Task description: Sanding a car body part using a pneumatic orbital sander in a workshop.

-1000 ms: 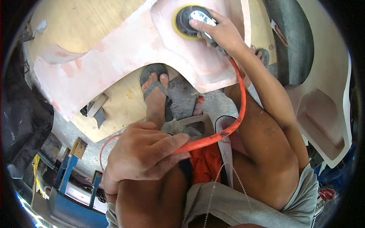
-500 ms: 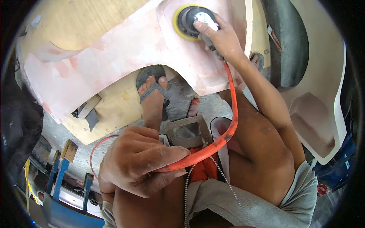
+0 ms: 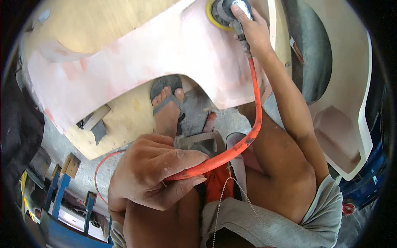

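Sander [image 3: 222,15] on the pale panel [image 3: 173,53], near its right edge
Right grip [image 3: 256,34] clasps it; left grip [image 3: 153,171] holds the red hose [image 3: 231,154]. A hose tug could tilt it, gouging the panel.

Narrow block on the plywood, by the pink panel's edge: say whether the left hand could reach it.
Probably yes: nothing visible blocks the way from the left hand to the narrow block, though that hand holds the orange hose.
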Motion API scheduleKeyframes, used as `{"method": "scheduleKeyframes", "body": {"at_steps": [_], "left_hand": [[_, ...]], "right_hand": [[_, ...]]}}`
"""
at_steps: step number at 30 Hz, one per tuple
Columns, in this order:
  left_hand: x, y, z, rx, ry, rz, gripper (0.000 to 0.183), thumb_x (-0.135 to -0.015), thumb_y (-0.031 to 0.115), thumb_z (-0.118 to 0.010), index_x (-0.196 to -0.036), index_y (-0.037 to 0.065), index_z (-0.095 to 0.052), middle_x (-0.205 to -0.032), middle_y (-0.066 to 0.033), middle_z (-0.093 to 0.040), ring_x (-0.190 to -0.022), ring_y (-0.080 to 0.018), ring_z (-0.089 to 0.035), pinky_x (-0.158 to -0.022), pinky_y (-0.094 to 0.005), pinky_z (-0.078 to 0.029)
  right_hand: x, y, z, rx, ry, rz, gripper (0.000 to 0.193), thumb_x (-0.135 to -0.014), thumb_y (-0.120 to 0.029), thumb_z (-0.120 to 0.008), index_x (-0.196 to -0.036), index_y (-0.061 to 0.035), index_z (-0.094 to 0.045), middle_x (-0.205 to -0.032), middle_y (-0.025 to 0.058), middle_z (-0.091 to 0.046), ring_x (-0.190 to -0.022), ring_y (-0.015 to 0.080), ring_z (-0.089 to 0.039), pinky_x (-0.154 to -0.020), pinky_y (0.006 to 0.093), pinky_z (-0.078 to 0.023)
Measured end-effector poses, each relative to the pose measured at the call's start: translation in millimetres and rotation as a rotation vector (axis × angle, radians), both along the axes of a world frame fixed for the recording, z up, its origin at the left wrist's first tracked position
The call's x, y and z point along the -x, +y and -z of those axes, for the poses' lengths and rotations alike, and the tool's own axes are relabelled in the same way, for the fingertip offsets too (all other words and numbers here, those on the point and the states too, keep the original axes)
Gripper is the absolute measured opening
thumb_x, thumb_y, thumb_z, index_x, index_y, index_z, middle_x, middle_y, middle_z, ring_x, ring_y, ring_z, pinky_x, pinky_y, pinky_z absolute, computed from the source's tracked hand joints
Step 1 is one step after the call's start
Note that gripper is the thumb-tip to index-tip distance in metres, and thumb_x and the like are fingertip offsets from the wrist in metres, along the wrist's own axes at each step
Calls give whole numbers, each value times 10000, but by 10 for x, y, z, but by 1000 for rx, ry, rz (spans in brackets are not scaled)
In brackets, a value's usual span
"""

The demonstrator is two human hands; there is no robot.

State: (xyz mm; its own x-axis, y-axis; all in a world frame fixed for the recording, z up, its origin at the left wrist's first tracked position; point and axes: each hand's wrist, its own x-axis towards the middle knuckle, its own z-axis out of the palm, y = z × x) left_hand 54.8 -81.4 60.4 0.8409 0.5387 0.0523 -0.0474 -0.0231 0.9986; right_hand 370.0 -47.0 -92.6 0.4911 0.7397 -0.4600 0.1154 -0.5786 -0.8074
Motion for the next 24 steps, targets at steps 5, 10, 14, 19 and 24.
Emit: {"method": "scheduleKeyframes", "body": {"at_steps": [5,10,14,19,24], "left_hand": [[-73,73,-13,2,18,50,394,-787,40,-828,-1153,23,-682,-676,-48,-658,-495,-260,-595,-483,-352,-445],[-117,52,-10,4,52,52,384,-791,55,-838,-1143,31,-687,-721,-52,-690,-495,-252,-595,-486,-344,-439],[-109,40,-5,-3,55,69,388,-791,63,-843,-1144,27,-686,-751,-60,-705,-493,-255,-592,-482,-344,-434],[-117,39,-11,-33,62,56,388,-795,67,-839,-1146,28,-678,-755,-71,-699,-503,-265,-592,-481,-357,-435],[-129,68,14,-45,107,111,399,-798,63,-831,-1159,32,-664,-764,-76,-701,-521,-276,-601,-485,-368,-444]], "right_hand": [[-31,-19,-9,-23,-9,-48,544,-931,-422,-776,-1294,-31,-671,-969,81,-718,-735,129,-651,-579,287,-550],[96,4,-66,-89,143,-79,565,-907,-368,-811,-1328,-25,-652,-928,63,-722,-661,99,-629,-525,253,-503],[65,74,-112,-71,180,-88,531,-913,-362,-805,-1313,-40,-668,-910,54,-716,-642,101,-608,-523,254,-496],[-97,154,-99,-12,102,-70,561,-895,-410,-812,-1301,-47,-676,-928,54,-718,-667,111,-619,-537,269,-506],[-201,155,-90,4,72,-51,581,-887,-453,-807,-1300,-63,-683,-949,57,-722,-698,114,-637,-558,272,-519]]}}
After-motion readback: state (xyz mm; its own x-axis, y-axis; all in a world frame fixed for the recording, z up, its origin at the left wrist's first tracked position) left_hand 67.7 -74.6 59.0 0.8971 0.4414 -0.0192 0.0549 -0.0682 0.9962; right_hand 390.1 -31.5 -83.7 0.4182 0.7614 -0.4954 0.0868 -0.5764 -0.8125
